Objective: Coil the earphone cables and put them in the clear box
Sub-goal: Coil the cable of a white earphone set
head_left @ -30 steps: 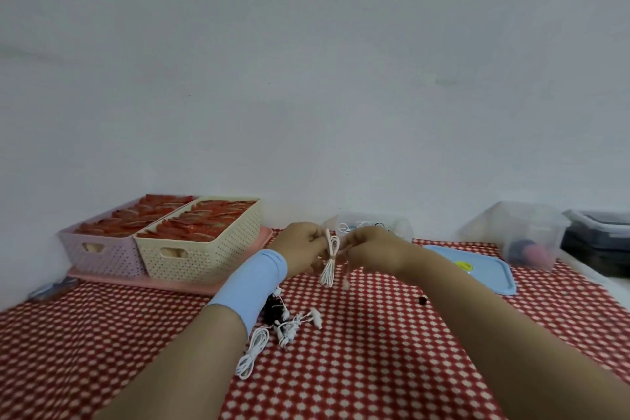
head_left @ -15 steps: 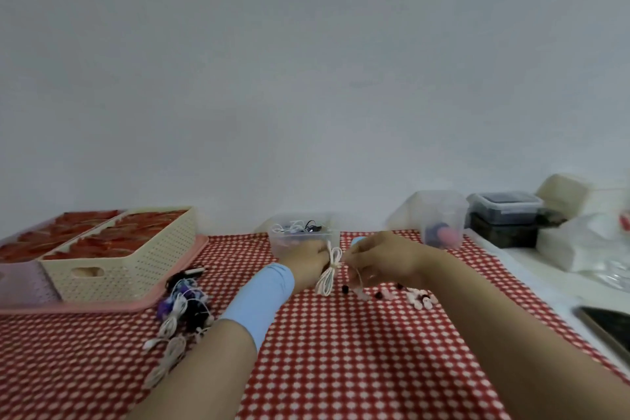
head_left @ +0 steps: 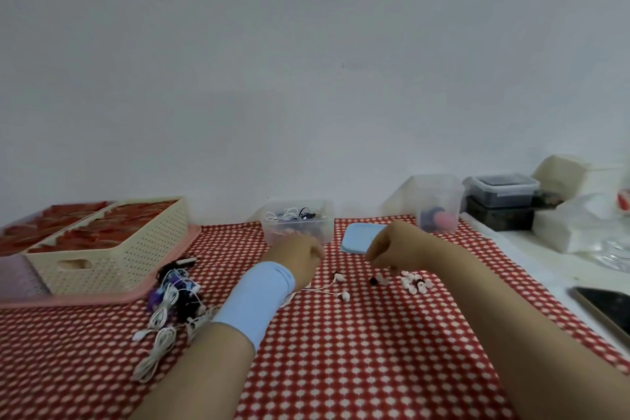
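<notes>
The clear box (head_left: 322, 232) stands at the back of the table with several coiled earphones inside. My left hand (head_left: 301, 256), with a light blue wristband, hovers low in front of it with curled fingers. A white earphone cable (head_left: 317, 289) trails out from under that hand, and its two buds lie on the cloth. To the right, my right hand (head_left: 395, 245) points its curled fingers down at small loose ear tips (head_left: 414, 281); its fingertips are hidden. A tangled pile of more earphones (head_left: 172, 297) lies at the left.
The box's blue lid (head_left: 359, 237) lies behind my right hand. Two cream and pink baskets (head_left: 112, 256) sit on a pink tray at the left. A clear tub (head_left: 438, 204), dark lidded boxes (head_left: 501, 194) and a phone (head_left: 606, 307) occupy the right side.
My hands have separated and dropped toward the table. The white bundle held up between them is now down on the cloth by my left hand. The view has swung to the right.
</notes>
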`<state>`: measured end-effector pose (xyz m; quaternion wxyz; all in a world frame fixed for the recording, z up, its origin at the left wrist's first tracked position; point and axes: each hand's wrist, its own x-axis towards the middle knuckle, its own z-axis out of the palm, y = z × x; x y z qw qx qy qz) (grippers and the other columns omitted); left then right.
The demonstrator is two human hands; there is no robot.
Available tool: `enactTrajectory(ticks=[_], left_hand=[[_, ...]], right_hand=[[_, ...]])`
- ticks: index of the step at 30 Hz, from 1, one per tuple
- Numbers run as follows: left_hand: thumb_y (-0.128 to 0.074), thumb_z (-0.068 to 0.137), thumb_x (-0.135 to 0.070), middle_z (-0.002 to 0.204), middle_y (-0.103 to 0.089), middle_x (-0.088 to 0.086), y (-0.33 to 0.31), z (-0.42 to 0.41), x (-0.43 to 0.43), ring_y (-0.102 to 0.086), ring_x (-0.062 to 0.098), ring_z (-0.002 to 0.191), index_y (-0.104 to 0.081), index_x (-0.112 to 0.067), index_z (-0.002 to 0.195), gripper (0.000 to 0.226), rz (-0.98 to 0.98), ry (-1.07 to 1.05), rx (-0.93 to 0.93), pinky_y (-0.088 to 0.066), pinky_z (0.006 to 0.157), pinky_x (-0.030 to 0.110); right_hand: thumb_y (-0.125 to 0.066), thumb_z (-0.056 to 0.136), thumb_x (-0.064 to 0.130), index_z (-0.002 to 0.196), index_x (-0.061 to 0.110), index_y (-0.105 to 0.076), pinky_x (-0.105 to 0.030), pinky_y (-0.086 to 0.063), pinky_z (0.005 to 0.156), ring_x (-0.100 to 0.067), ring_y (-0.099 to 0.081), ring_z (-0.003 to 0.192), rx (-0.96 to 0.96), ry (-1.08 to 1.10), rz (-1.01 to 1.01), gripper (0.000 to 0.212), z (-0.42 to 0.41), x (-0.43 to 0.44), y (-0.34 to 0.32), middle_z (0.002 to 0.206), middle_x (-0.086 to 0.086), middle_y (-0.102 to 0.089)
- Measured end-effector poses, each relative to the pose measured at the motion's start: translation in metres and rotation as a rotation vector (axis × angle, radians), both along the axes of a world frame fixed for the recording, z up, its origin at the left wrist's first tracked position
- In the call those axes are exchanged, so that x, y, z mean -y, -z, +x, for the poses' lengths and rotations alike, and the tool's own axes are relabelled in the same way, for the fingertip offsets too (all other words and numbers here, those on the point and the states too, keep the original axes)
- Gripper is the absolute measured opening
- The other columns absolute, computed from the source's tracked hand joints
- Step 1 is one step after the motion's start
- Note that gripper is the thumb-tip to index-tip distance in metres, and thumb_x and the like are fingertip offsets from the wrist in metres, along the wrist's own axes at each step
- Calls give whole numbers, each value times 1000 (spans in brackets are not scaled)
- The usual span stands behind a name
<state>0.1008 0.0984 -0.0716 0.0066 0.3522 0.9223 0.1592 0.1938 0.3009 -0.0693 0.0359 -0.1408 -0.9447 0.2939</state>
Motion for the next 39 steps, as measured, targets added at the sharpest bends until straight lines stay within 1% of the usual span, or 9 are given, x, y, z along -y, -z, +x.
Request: enactTrajectory(ticks=[5,8,14,18,23,27,30,33,39], left_hand=[[-62,91,-13,124,-67,-5,7,8,-32,-63,18,109,-72,-30,114,30,-163,127,3,-49,100,33],[-62,89,-4,126,-67,2,17,3,-36,-64,21,109,-74,-23,114,33,-196,103,6,-49,102,33],[-71,87,-15,110,-62,-5,28,3,-22,-61,11,95,-75,-24,96,13,201,96,-12,-43,86,21],[-67,90,-19,94,-64,-11,36,5,-12,-60,4,88,-70,-25,101,13,437,93,92,-45,78,16],[-70,89,-18,91,-69,-11,44,0,-2,-63,1,83,-73,-26,103,17,616,106,217,-48,76,12],[-67,91,-15,84,-71,-13,41,1,4,-64,-5,73,-74,-28,106,21,739,130,278,-49,74,9],[-69,89,-14,87,-73,-7,39,3,6,-65,1,72,-72,-20,110,22,822,83,378,-54,75,19],[-67,91,-14,85,-76,-5,39,3,8,-67,2,71,-74,-17,102,13,866,70,410,-51,64,14],[-72,88,-15,92,-76,-9,38,4,9,-70,-2,85,-75,-19,102,15,950,84,437,-50,72,6]], right_hand=[[-73,86,13,91,24,-81,-21,-56,66,-5,-62,55,-14,26,46,14,5,-2,4,81,6,-76],[-71,88,15,97,23,-81,-15,-48,63,-5,-62,67,23,12,140,16,6,-2,6,90,6,-76],[-76,87,24,98,18,-82,-31,-56,87,-16,-67,94,104,-22,223,14,-3,7,17,102,2,-75],[-75,87,21,90,18,-81,-18,-51,64,-12,-69,78,25,37,163,8,-7,14,16,89,1,-77],[-61,93,9,92,16,-75,-22,-46,45,-11,-55,46,-191,117,-266,15,-9,33,19,78,-3,-74],[-61,97,16,97,10,-77,-22,-36,45,-12,-49,50,-275,106,-632,17,-6,46,23,80,-5,-71],[-64,97,18,100,9,-76,-22,-33,46,-11,-48,53,-289,64,-735,15,-5,51,26,85,-6,-72],[-61,99,13,105,11,-73,-20,-31,43,-13,-49,53,-314,25,-826,14,-4,51,28,95,-9,-76],[-65,95,15,111,9,-72,-19,-28,42,-13,-52,56,-351,29,-997,18,0,51,26,98,-2,-76]])
